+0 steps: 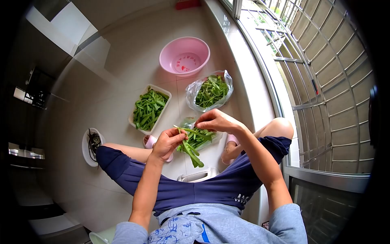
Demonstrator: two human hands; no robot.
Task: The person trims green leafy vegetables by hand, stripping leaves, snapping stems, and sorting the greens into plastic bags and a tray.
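Observation:
My left hand (167, 143) pinches a leafy green vegetable stem (189, 151), whose leaves hang down between my knees. Close to its upper end is my right hand (217, 122), with thumb and fingertips drawn together; whatever they hold, if anything, is too small to make out. Below the right hand lies a pile of leafy greens (203, 139) on plastic, partly covered by my hands. Farther out, cut greens (150, 109) fill a white rectangular tray (168, 94). To its right, a clear plastic bag (230, 83) holds more leafy greens (212, 90).
A pink basin (163, 55) with a red print on its bottom stands beyond the tray. At left is a white basket (86, 148) with dark, stringy scraps in it. A window ledge (243, 73) and metal bars (325, 81) run along the right. A white handled object (199, 175) lies between my legs.

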